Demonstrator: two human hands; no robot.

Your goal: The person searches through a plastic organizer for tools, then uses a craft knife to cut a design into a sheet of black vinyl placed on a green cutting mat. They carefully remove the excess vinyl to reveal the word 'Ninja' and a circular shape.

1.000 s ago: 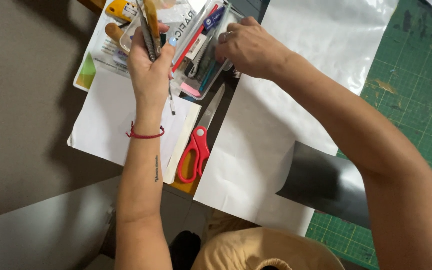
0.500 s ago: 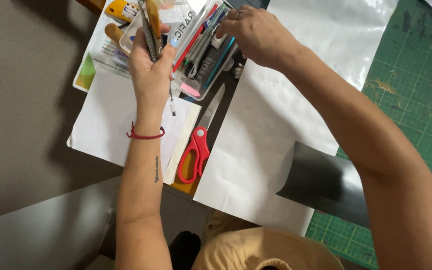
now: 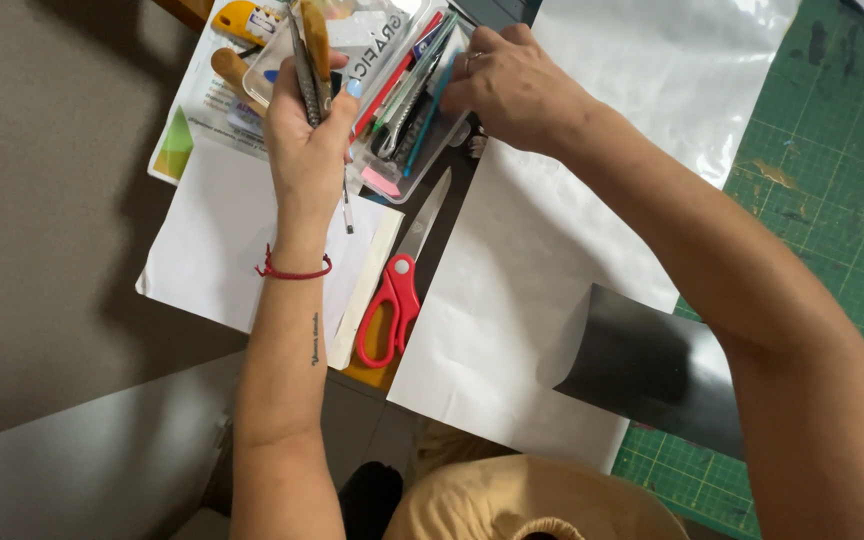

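My left hand (image 3: 304,140) is closed around a bundle of thin tools (image 3: 309,60), dark and yellowish handles sticking up past my fingers. My right hand (image 3: 512,85) reaches into a clear plastic box (image 3: 407,150) packed with pens, pencils and other slim tools, fingertips down among them at the box's right side. A red string bracelet circles my left wrist. Red-handled scissors (image 3: 397,300) lie shut just below the box, blades pointing up toward it.
White paper sheets (image 3: 512,300) cover the table beside a green cutting mat (image 3: 822,200). A dark curled sheet (image 3: 652,370) lies at the lower right. A printed leaflet (image 3: 187,140) and a yellow-handled tool (image 3: 242,20) sit at upper left. A cream ruler (image 3: 367,285) lies beside the scissors.
My right hand has shifted slightly right and down over the box, fingers digging among the pens. My left hand keeps its bundle nearly still.
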